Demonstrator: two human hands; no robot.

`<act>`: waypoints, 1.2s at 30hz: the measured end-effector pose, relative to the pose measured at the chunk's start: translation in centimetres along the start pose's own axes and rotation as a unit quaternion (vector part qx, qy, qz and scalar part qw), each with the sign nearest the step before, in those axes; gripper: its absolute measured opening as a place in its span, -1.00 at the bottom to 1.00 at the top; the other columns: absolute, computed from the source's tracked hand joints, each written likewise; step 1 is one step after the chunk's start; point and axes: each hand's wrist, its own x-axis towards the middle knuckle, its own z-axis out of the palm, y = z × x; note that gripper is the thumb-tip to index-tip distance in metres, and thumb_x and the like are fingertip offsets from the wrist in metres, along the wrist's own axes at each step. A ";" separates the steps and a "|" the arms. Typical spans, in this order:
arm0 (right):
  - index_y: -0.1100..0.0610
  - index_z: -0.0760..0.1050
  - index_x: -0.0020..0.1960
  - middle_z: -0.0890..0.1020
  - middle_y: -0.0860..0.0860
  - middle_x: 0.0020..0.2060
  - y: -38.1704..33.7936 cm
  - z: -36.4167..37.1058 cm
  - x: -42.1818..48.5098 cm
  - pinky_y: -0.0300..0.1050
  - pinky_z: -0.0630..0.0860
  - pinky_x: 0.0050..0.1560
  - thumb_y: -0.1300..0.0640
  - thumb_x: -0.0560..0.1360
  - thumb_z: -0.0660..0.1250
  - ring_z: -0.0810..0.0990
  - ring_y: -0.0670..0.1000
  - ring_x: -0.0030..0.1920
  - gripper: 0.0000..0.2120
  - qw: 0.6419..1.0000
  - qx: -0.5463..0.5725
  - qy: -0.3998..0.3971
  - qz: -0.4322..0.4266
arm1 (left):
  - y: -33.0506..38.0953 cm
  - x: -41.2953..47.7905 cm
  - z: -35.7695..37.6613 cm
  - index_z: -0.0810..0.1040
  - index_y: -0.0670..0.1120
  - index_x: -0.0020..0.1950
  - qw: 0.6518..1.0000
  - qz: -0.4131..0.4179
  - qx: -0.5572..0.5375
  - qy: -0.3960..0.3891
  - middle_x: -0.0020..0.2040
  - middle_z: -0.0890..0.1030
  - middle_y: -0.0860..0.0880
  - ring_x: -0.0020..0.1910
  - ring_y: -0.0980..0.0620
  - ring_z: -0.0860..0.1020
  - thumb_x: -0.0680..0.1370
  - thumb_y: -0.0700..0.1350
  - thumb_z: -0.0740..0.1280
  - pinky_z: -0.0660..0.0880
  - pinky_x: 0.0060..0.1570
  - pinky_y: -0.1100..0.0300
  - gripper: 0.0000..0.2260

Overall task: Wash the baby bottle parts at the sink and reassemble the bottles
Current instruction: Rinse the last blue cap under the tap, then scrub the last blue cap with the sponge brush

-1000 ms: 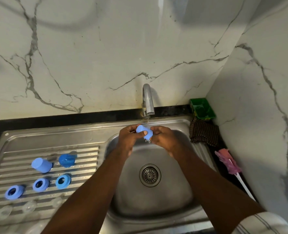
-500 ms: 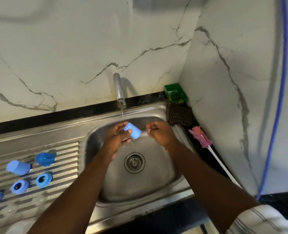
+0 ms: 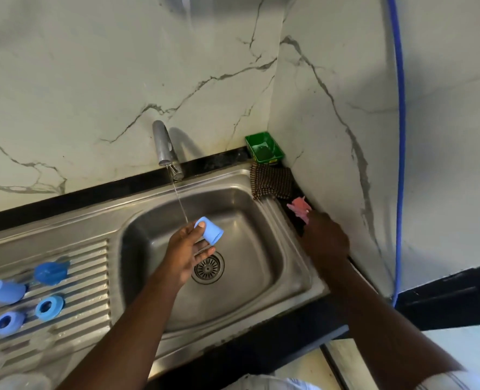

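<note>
My left hand (image 3: 189,250) pinches a light blue bottle cap (image 3: 209,229) between thumb and fingers over the sink basin (image 3: 261,249), just under the thin stream from the tap (image 3: 164,144). My right hand (image 3: 324,239) lies blurred over the handle of a pink bottle brush (image 3: 297,208) on the dark counter right of the sink; its fingers are hidden. On the ribbed drainboard (image 3: 86,266) at the left lie another light blue cap (image 3: 2,291), a darker blue cap (image 3: 50,273) and two blue screw rings (image 3: 49,306) (image 3: 6,323).
A green soap tray (image 3: 264,147) sits in the back right corner with a checked cloth (image 3: 271,180) in front of it. Marble walls close in behind and to the right. A blue hose (image 3: 400,136) hangs down the right wall. The drain (image 3: 207,267) is uncovered.
My right hand has left the cap and moved right, onto the pink brush. My left hand keeps the cap alone and has dropped lower in the basin. The view has swung right.
</note>
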 end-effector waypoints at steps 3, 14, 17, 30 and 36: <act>0.05 0.54 0.13 0.59 0.07 0.01 3.2 0.1 -0.8 -0.02 0.55 -0.11 0.10 0.58 0.25 0.64 0.14 0.02 -0.83 0.997 -0.053 -0.022 0.057 | -0.2 -0.5 0.2 0.57 -0.03 0.04 0.999 0.001 -0.035 -0.007 -0.06 0.71 -0.03 -0.10 -0.05 0.71 0.61 -0.13 0.35 0.60 0.07 -0.07 -0.97; 0.11 0.50 0.00 0.61 0.09 -0.08 3.1 -0.3 -1.4 -0.07 0.42 -0.18 0.07 0.56 0.32 0.60 0.18 -0.02 -0.89 1.000 -0.016 0.014 -0.005 | -0.2 -2.0 -0.2 0.64 -0.10 0.07 0.986 0.140 0.087 0.017 -0.04 0.70 -0.06 -0.03 -0.02 0.63 0.42 -0.02 0.54 0.56 0.08 0.09 -0.71; 0.12 0.48 0.01 0.65 0.12 -0.15 -0.3 -1.6 -1.8 -0.06 0.43 -0.15 0.05 0.56 0.35 0.62 0.19 -0.09 -0.85 0.985 0.165 -0.025 -0.031 | 0.9 -2.4 -0.8 0.65 -0.03 0.11 0.932 0.259 0.250 0.045 0.00 0.71 0.00 -0.05 0.08 0.65 0.32 -0.09 0.61 0.57 0.00 0.29 -0.61; 0.16 0.54 -0.20 0.62 -0.11 -0.44 -13.5 -3.0 -7.4 -0.40 0.42 -0.35 0.14 0.50 0.47 0.61 -0.23 -0.38 -0.84 0.901 0.378 -0.073 -0.201 | 5.0 -5.3 -4.0 0.68 -0.10 0.07 0.808 0.448 0.360 0.131 -0.05 0.65 0.11 -0.04 0.25 0.60 0.30 -0.16 0.64 0.51 -0.03 0.38 -0.63; -0.05 0.45 -0.26 0.62 -0.10 -0.41 -15.6 -2.2 -8.0 -0.20 0.52 -0.32 0.12 0.50 0.47 0.63 -0.16 -0.38 -0.76 0.902 0.353 -0.042 -0.245 | 5.3 -6.0 -5.7 0.68 -0.10 0.06 0.794 0.469 0.354 0.157 -0.08 0.61 0.20 -0.09 0.31 0.58 0.30 -0.14 0.65 0.55 -0.08 0.30 -0.63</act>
